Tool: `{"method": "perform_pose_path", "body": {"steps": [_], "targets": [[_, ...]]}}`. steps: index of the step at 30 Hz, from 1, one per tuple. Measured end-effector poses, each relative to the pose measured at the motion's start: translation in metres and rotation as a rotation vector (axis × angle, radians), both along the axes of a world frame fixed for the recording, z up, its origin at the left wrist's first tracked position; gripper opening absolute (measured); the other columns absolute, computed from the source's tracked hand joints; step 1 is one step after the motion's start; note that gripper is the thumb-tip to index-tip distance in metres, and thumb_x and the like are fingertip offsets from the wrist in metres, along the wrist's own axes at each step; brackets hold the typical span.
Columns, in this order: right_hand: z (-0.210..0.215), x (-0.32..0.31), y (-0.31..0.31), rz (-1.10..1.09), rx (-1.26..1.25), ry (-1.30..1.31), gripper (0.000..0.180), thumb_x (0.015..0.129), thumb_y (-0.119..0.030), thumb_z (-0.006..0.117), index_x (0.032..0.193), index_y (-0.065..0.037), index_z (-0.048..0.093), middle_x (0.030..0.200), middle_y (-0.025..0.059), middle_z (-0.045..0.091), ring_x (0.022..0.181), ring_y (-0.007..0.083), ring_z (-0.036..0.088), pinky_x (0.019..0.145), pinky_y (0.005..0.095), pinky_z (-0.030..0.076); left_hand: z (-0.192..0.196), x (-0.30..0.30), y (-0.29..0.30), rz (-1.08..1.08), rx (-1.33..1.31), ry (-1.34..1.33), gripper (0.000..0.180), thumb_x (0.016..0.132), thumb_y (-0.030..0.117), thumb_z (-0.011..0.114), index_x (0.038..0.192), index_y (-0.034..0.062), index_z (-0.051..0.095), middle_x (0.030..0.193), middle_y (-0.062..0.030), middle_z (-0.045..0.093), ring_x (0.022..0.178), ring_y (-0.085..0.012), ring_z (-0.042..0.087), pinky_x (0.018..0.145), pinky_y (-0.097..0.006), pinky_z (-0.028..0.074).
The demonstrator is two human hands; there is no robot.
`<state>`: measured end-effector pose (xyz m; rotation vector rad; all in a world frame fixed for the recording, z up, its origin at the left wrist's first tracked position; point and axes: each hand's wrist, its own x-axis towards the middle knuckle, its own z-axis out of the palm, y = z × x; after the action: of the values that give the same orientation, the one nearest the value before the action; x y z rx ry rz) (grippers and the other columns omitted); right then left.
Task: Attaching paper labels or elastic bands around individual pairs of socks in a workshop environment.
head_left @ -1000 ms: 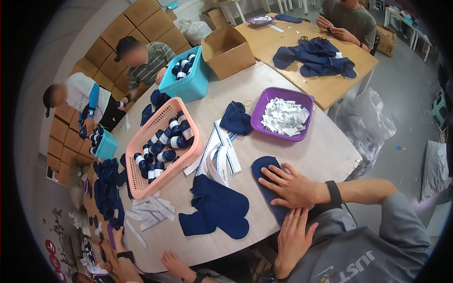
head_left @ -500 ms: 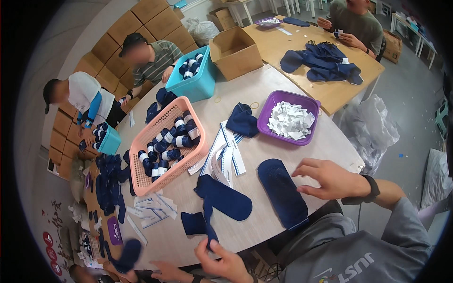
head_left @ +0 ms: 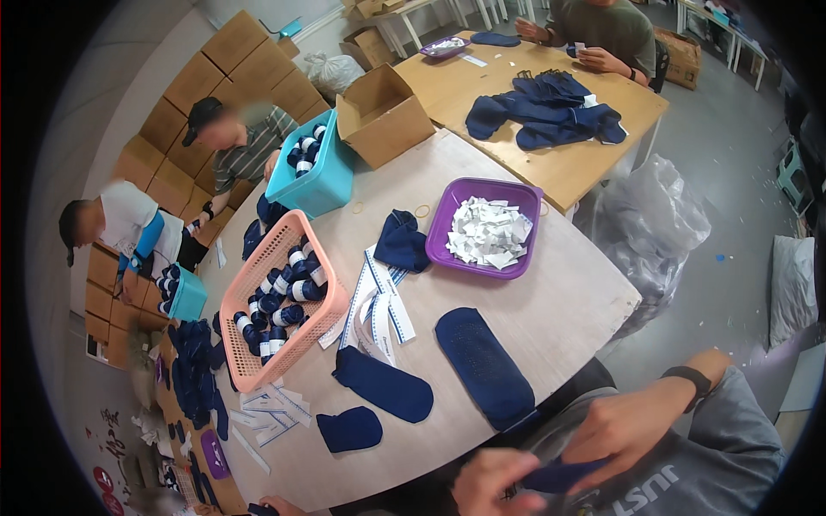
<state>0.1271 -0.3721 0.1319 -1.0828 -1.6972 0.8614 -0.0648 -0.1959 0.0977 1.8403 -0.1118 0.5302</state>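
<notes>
purple tray (head_left: pixel 447 225) beside pink basket (head_left: pixel 249 301)

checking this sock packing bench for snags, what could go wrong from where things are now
1. The flat navy sock lies with its toe past the table edge; a brush from the right hand could likely drag it off.
2. Both hands pinch one dark sock low over the lap, the left hand partly out of frame, so it might drop unseen.
3. The paper label strips lie loosely fanned beside the pink basket and may scatter.
</notes>
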Motion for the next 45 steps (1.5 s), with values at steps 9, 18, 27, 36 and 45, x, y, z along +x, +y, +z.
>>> {"method": "perform_pose_path", "body": {"steps": [9,18,27,36,45], "targets": [[0.021,0.016,-0.005,-0.039,-0.074,0.38,0.022,0.096,-0.013,0.076,0.098,0.007,0.068,0.076,0.016,0.067,0.063,0.0289,0.065,0.053,0.0348,0.047,-0.103,0.037,0.029,0.188,0.766,0.463,0.065,0.099,0.039,0.066,0.151,0.0047,0.05,0.159,-0.022,0.043,0.148,-0.0382,0.04,0.122,-0.05,0.028],[-0.067,0.063,0.061,-0.949,-0.012,-0.601,0.049,0.094,-0.036,0.072,0.124,0.001,0.058,0.118,0.0186,0.064,0.1,0.0371,0.065,0.084,0.0448,0.054,-0.09,0.013,0.049,0.383,0.598,0.43,0.053,0.096,0.03,0.069,0.138,-0.0017,0.061,0.149,-0.0237,0.054,0.14,-0.041,0.048,0.118,-0.051,0.035],[-0.139,0.035,0.075,-0.596,-0.097,-1.003,0.068,0.1,-0.051,0.056,0.154,-0.012,0.045,0.158,0.0155,0.043,0.141,0.0304,0.043,0.108,0.0474,0.039,-0.096,0.018,0.038,0.414,0.659,0.403,0.042,0.099,0.027,0.066,0.129,-0.0008,0.066,0.14,-0.0215,0.061,0.131,-0.0416,0.055,0.111,-0.051,0.042],[-0.128,0.053,0.099,-0.634,-0.073,-1.014,0.07,0.096,-0.048,0.064,0.15,-0.007,0.048,0.156,0.0179,0.043,0.14,0.0316,0.043,0.108,0.0468,0.039,-0.092,0.053,-0.004,0.179,0.629,0.24,0.051,0.093,0.031,0.074,0.133,0.001,0.064,0.137,-0.0187,0.063,0.131,-0.0375,0.057,0.111,-0.048,0.042],[-0.159,0.056,0.123,-0.706,-0.109,-1.124,0.072,0.102,-0.058,0.048,0.156,-0.011,0.043,0.159,0.017,0.04,0.143,0.0341,0.041,0.109,0.0534,0.036,-0.083,0.04,-0.011,0.105,0.677,0.316,0.057,0.096,0.038,0.069,0.138,0.0002,0.061,0.141,-0.0205,0.061,0.133,-0.0389,0.056,0.113,-0.05,0.04]]}}
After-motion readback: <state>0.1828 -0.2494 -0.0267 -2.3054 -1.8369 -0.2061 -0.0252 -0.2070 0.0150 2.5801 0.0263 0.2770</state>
